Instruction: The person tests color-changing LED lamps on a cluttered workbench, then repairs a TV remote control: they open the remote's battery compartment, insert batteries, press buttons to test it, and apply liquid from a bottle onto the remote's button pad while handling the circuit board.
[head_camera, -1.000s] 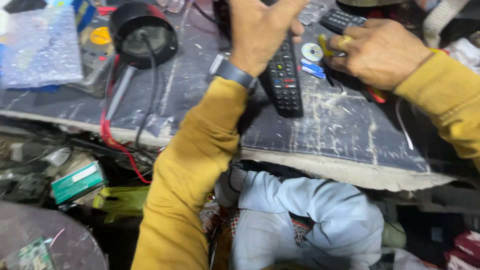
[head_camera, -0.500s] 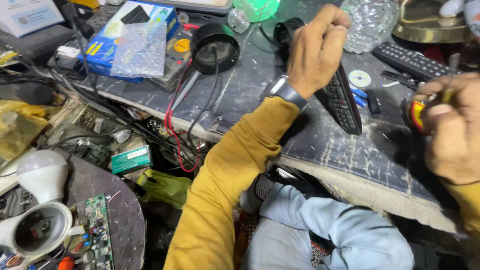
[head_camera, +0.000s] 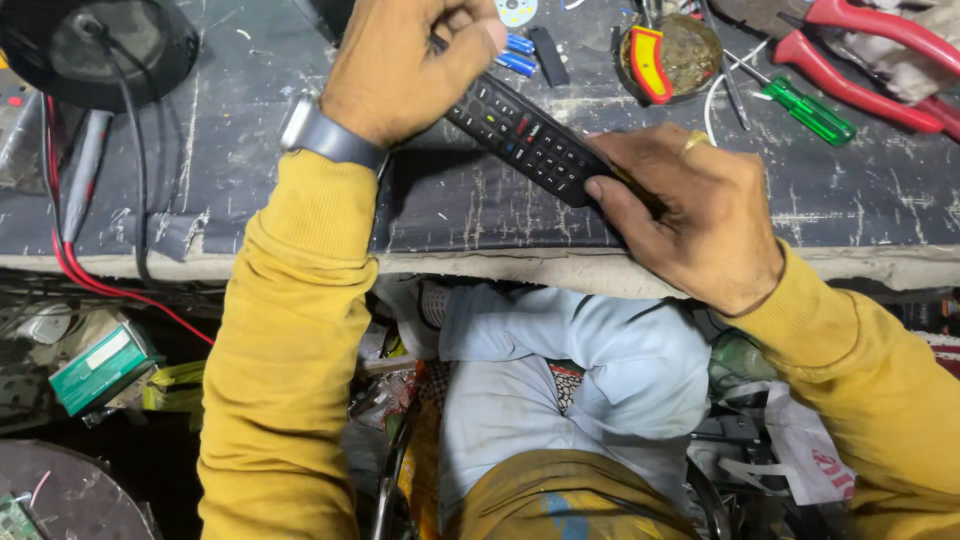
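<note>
Both hands grasp one black remote near the workbench's front edge: left hand clenched on its far end, right hand gripping its near end.

Black plastic remote control lies diagonally on scratched dark workbench top, near front edge. Left hand grips its far end, right hand its near end. Round black lamp housing far left. Green-handled screwdriver and red-handled pliers behind right hand, w/ small round metal dish left of them.

Matt black plastic remote, scratched worktop
</note>
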